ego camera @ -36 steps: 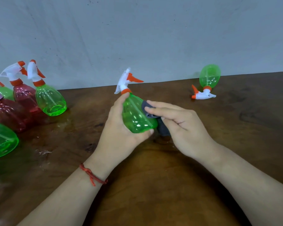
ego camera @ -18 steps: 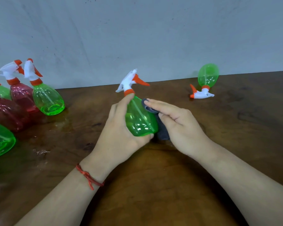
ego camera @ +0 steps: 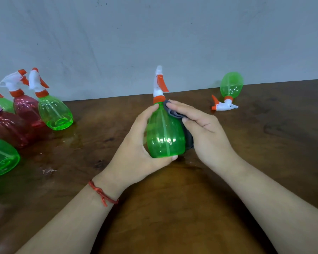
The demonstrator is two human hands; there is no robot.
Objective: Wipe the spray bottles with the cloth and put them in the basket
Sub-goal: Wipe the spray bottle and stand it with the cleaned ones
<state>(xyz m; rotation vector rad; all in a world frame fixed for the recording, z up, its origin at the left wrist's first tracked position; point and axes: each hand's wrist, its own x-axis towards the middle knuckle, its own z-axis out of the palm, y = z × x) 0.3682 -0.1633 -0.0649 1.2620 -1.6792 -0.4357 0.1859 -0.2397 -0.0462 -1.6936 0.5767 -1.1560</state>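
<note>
**Green bottle mid-wipe, centre of table**

Holds green bottle (ego camera: pixel 164 136) roughly upright in left hand (ego camera: pixel 136 143), base toward the camera, white-and-orange trigger head on top. Grasps it round the body with curled fingers (ego camera: pixel 151 111): one tip up at the orange collar, another showing under the base. Can't tell whether the base touches the table (ego camera: pixel 173 217).

Presses grey cloth (ego camera: pixel 173 112) to the bottle's right side with right hand (ego camera: pixel 207 132). Bends those fingers over the cloth and clamps it, thumb tucked against it right beside the plastic. Hides most of the cloth between bottle and palm; only a bunched edge shows near the collar and a dark strip down the side.

Containers: see-through wall on the held bottle, thin tube (ego camera: pixel 166 136) running down inside. Can't tell any liquid in it.

Far left: packed group of bottles, touching. Includes leaning green bottle (ego camera: pixel 53 110), red bottle (ego camera: pixel 25 109) behind it, and more red and green ones cut off by the frame edge.

Far right, near the wall (ego camera: pixel 154 43): lying bottle (ego camera: pixel 230 87), green, on its side, trigger end toward the camera, well apart from both hands.

Red cord (ego camera: pixel 103 194) round the left wrist.
</note>
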